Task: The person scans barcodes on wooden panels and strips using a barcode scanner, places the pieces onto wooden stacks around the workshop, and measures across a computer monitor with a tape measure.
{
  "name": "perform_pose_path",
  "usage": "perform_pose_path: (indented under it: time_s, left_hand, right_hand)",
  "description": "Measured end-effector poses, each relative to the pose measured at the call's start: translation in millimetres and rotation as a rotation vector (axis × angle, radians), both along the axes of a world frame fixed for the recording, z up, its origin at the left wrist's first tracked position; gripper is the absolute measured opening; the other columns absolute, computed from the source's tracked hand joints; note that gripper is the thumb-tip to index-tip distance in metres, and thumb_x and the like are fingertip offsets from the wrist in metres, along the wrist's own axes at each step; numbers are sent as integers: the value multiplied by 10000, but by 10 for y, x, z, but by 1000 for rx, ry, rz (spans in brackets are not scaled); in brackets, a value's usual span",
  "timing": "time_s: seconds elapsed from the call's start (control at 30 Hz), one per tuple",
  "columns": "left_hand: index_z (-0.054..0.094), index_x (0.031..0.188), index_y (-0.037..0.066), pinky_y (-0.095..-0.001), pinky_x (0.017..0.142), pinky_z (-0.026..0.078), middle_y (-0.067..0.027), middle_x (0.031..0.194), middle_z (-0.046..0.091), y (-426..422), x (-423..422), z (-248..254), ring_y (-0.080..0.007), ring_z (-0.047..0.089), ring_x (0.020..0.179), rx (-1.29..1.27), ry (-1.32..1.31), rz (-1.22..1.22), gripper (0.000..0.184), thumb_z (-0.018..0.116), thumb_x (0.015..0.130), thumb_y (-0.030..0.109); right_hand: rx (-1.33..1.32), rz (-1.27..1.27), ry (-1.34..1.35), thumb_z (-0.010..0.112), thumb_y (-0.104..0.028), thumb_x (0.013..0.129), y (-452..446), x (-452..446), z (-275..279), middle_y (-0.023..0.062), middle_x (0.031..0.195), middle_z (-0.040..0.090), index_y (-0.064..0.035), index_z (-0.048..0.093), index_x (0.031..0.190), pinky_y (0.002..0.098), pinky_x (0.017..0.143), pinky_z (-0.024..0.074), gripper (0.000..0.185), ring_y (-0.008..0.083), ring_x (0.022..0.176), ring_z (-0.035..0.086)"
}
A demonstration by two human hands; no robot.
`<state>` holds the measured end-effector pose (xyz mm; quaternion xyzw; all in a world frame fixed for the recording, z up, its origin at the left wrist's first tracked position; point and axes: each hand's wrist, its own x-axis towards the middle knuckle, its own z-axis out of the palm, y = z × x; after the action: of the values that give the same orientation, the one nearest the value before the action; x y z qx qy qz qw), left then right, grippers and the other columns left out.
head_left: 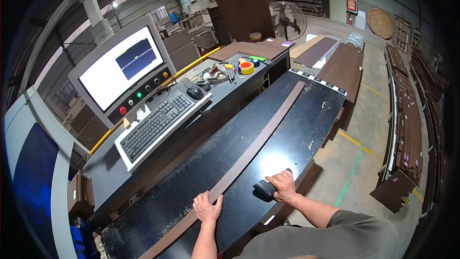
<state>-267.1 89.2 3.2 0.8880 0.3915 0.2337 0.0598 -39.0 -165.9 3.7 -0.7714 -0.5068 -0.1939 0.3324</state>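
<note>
A long narrow brown strip (254,148) lies lengthwise on the black machine table (239,129). My left hand (207,207) rests on the strip near its lower part, the thumb apart from the other fingers. To the right, my right hand (282,186) is wrapped round a black handheld tool (264,191), held over the table's right part. A bright patch of light shows on the black surface just beyond the tool. The tool's underside is hidden.
On the left stand a monitor (129,62) and a keyboard (155,124) with a mouse (194,91). Yellow tape (246,68) and hand tools lie on the side bench. Brown panels (342,67) lie beyond the table; stacked boards (407,134) stand right.
</note>
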Motion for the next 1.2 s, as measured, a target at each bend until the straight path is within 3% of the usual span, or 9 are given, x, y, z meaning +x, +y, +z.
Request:
perform_pose_path:
  time_s: [0.4,0.63,0.73,1.13,1.2]
  left_hand:
    - [710,1210,75,-464,1036,449,-99,1202,653,-25,22,51,-304,578,1178,10,18,8,635,825,782,530]
    - [704,1231,73,-461,1046,438,-96,1208,647,-20,22,44,-299,570,1191,8,26,6,641,818,790,523]
    - [700,1239,71,-461,1050,435,-97,1215,643,-26,21,61,-299,566,1196,-1,38,6,643,815,793,521]
    - [691,1233,92,-459,1041,446,-81,1223,633,-15,16,25,-298,563,1187,38,40,2,612,818,799,505]
    - [691,1234,91,-461,1041,447,-83,1226,632,-15,15,23,-298,561,1189,24,41,3,615,819,798,505]
  right_hand:
    - [24,4,11,687,-59,633,-5,-13,55,43,907,666,-126,733,1151,428,889,448,524,254,897,646]
    - [-10,3,39,705,-59,630,-9,3,5,49,934,682,-135,724,1177,442,939,452,552,257,931,660]
    - [30,12,0,712,-105,674,6,21,-4,48,914,678,-120,732,1133,429,862,437,459,254,874,643]
    - [39,9,-4,711,-96,655,-2,23,-1,44,922,676,-121,733,1145,427,869,439,491,248,882,646]
    - [-1,4,46,696,-56,637,-19,7,-9,47,959,682,-135,724,1183,445,955,442,551,259,943,653]
